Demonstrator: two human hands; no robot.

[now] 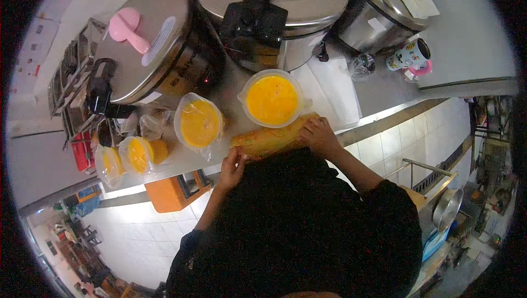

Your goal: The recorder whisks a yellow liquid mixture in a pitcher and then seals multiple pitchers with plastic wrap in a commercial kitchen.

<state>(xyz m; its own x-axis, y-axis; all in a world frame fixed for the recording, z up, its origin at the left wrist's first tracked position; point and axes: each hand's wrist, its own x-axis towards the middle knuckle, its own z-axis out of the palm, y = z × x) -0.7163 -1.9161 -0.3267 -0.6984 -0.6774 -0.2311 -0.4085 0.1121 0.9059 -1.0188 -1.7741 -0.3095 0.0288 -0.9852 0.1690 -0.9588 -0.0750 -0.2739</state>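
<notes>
A yellow roll, apparently cling film (271,137), lies crosswise in front of my body. My left hand (233,167) pinches its left end, and my right hand (320,136) grips its right end. Just beyond the roll stands a translucent plastic jug (243,99) of yellow-orange liquid; whether film lies over it I cannot tell. To its left is another container (178,123) of yellow liquid, with crumpled clear film over its top and hanging down its side. Two film-covered containers, a nearer one (141,156) and a farther one (110,164), stand at the counter's left.
Large lidded steel cookers (152,51) line the back of the counter, one carrying a pink scoop (125,26). White sheets (333,88) lie right of the jug. Farther right is a patterned tumbler (409,54). An orange stool or box (164,195) sits below the counter's edge.
</notes>
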